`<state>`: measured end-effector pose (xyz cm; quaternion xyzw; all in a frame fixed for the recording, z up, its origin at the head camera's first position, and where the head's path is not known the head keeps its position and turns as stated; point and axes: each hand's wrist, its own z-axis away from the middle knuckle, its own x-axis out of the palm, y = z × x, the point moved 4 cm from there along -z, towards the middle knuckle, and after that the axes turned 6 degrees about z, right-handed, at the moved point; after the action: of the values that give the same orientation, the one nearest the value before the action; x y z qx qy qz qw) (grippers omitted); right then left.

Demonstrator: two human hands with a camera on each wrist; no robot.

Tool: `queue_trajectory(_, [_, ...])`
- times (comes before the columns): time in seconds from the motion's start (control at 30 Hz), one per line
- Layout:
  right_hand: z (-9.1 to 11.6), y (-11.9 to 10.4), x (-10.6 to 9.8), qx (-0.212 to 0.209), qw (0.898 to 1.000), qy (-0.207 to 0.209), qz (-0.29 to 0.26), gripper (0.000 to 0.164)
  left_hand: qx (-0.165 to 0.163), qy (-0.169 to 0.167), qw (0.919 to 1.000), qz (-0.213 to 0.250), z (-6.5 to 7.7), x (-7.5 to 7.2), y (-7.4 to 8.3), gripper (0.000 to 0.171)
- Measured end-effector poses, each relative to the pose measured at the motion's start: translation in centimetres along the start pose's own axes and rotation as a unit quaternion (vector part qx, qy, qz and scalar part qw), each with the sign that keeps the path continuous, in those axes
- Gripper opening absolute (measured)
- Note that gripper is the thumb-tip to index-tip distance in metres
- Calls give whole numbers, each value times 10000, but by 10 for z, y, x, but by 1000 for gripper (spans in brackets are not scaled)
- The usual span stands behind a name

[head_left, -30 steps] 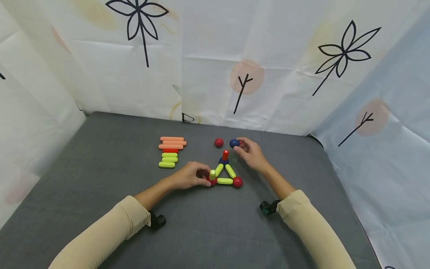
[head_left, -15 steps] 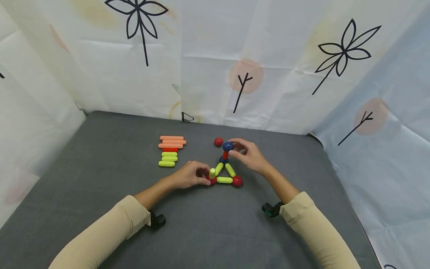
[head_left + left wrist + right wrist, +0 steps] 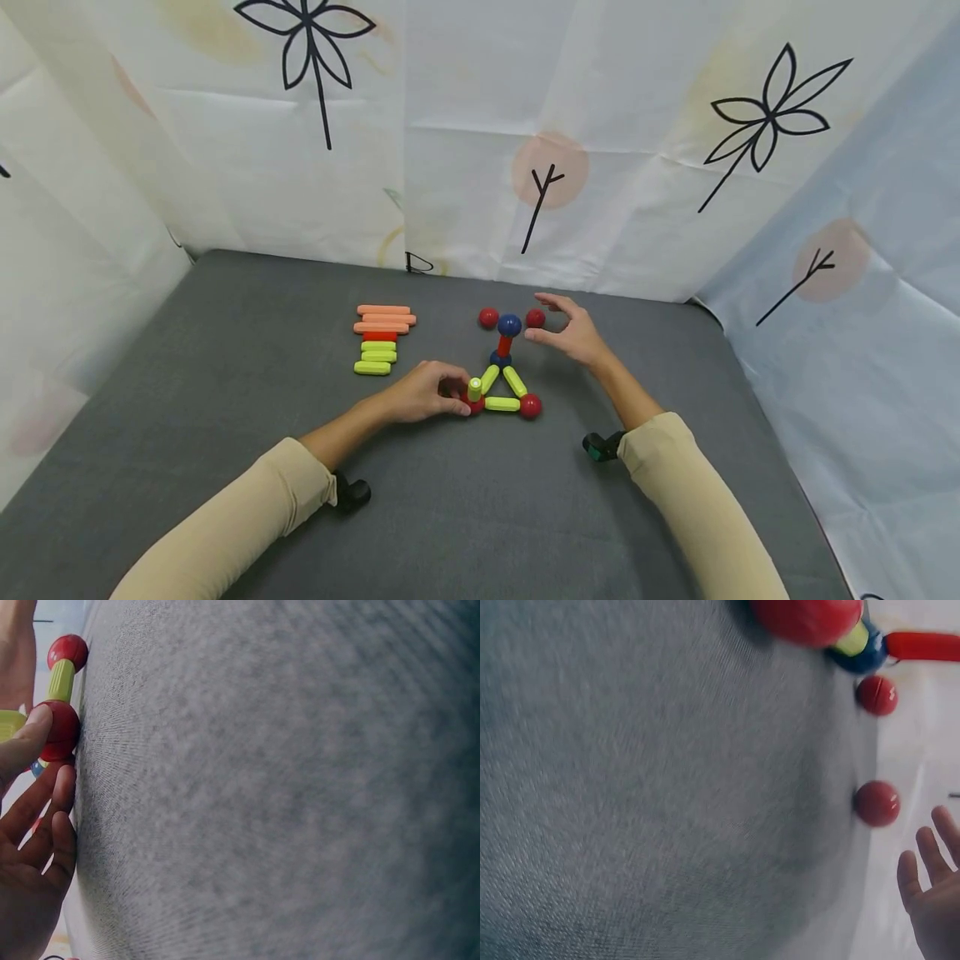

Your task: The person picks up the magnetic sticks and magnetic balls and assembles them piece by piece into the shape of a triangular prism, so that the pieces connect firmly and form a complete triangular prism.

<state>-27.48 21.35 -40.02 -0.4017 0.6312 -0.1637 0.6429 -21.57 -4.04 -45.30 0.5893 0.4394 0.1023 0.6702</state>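
Note:
A triangle of yellow-green rods (image 3: 502,404) joins two red balls at the front and a blue ball (image 3: 500,359) at the back. From that blue ball a red rod (image 3: 505,345) stands upright, topped by another blue ball (image 3: 509,325). My left hand (image 3: 425,392) pinches the front-left red ball (image 3: 63,731) between thumb and fingers; a short yellow-green rod (image 3: 475,388) rises from this ball. Just right of the upper blue ball, my right hand (image 3: 573,333) is spread and holds nothing. Its fingers extend in the right wrist view, near a loose red ball (image 3: 877,803).
Two loose red balls lie behind the triangle, one left (image 3: 488,317) and one right (image 3: 535,318) of the upright rod. To the left, orange rods (image 3: 386,319), a red rod (image 3: 379,337) and yellow-green rods (image 3: 378,357) lie in a column. A patterned cloth (image 3: 465,208) backs the grey table.
My right hand brought the blue ball left onto the top of the upright red rod, let go and drew back to the right. The left hand has kept its hold.

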Motion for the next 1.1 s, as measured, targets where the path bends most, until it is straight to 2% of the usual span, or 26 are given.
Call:
queue_trajectory(0.17, [-4, 18, 4, 230, 9977, -160, 619, 65, 68, -14, 10000, 63, 0, 2, 0, 21])
queue_trajectory(0.3, [-6, 25, 11, 132, 9933, -329, 1101, 59, 67, -27, 9999, 90, 0, 3, 1, 20])
queue_trajectory(0.4, [-5, 27, 15, 89, 9915, -249, 1270, 52, 54, -34, 9999, 87, -1, 4, 1, 20])
queue_trajectory(0.6, [0, 29, 15, 144, 9932, 254, 1126, 38, 104, -34, 9999, 92, -2, 6, 2, 20])
queue_trajectory(0.7, [4, 23, 7, 141, 9949, 579, 819, 38, 76, -39, 9999, 122, -3, 6, 2, 21])
queue_trajectory(0.8, [8, 7, -3, 83, 9951, 922, 361, 39, 20, -55, 9999, 146, -3, 5, 2, 21])
queue_trajectory(0.9, [14, -17, -11, -282, 9920, 1231, 14, 39, -8, -61, 9999, 141, -3, 4, 2, 22])
queue_trajectory(0.97, [19, -34, -10, -724, 9887, 1306, -101, 38, -12, -35, 9999, 138, -3, 3, 1, 22])
queue_trajectory(1.1, [33, -66, 6, -1692, 9802, 1015, -142, 39, 14, 34, 9999, 120, -2, 2, 0, 22])
